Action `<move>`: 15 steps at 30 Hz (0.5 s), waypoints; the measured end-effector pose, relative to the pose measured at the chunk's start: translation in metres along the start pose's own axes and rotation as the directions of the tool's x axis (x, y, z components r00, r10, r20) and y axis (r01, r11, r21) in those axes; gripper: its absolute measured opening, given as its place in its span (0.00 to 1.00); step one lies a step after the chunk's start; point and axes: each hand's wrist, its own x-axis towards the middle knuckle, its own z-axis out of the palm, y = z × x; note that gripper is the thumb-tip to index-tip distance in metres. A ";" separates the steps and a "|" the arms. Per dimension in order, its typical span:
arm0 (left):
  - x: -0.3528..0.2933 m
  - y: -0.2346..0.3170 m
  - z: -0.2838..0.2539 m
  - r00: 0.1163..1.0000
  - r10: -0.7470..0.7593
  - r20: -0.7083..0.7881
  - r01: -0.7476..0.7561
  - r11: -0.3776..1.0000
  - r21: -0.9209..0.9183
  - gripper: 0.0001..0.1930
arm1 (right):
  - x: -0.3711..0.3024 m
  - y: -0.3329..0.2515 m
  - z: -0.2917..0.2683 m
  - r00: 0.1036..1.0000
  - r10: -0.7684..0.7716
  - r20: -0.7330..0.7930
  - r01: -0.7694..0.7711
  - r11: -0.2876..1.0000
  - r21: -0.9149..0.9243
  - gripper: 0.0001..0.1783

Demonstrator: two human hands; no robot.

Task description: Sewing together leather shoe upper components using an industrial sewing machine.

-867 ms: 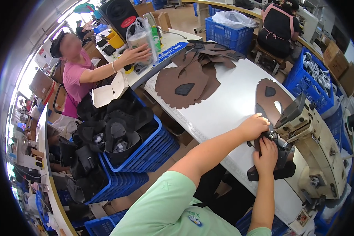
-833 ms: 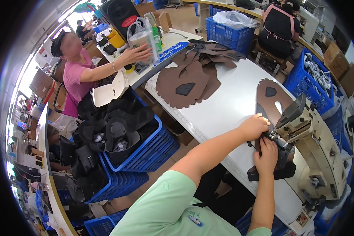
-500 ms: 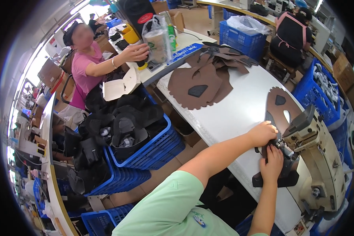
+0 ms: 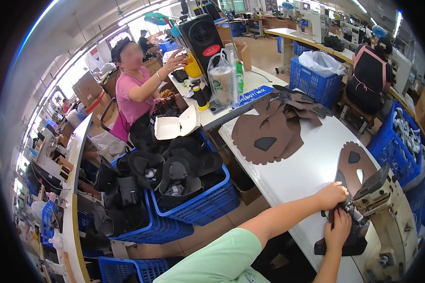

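Note:
At the sewing machine (image 4: 387, 212) on the right, both my hands work on a brown sheet piece (image 4: 352, 170) with black patches and an oval hole. My left hand (image 4: 333, 195) is closed on its near part, with bent fingers just left of the needle area. Nearer to me, my right hand (image 4: 338, 228) lies with fingers stretched forward on the dark work beside the presser foot. Machine parts and my fingers hide the stitching spot. Farther left on the white table (image 4: 297, 188) lies a loose pile of similar brown pieces (image 4: 264, 137).
Blue baskets (image 4: 198, 203) full of black padded parts stand left of the table, an open white box (image 4: 167, 128) on top. Beyond them sits a co-worker in pink (image 4: 136, 94), one hand by a yellow container (image 4: 192, 66). A bagged cup (image 4: 223, 82) and a speaker (image 4: 200, 35) stand behind.
The view has tilted up and shifted left, so everything sits lower and farther right. The co-worker's hand has moved away from the black bottle to the yellow container. My hands stay at the machine.

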 end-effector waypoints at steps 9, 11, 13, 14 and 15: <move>0.001 0.000 0.000 1.000 0.019 -0.023 -0.018 1.000 0.017 0.10 | -0.004 0.003 -0.001 0.999 -0.004 0.038 0.006 0.999 -0.033 0.25; 0.000 0.001 -0.002 0.998 0.028 -0.048 -0.027 0.999 0.024 0.10 | -0.002 0.002 -0.001 1.000 -0.017 0.013 0.018 0.999 -0.045 0.25; 0.001 0.001 -0.004 0.998 0.031 -0.058 -0.029 0.999 0.033 0.10 | -0.001 0.001 -0.002 1.000 -0.017 0.015 0.017 0.999 -0.035 0.25; 0.001 0.000 -0.006 0.999 0.026 -0.039 -0.025 0.999 0.023 0.10 | -0.001 0.001 -0.002 1.000 -0.003 0.026 0.004 0.999 -0.032 0.25; 0.000 0.001 -0.006 1.000 0.008 0.005 -0.008 1.000 0.007 0.10 | -0.001 0.001 -0.003 0.999 -0.007 0.033 0.008 0.999 -0.037 0.25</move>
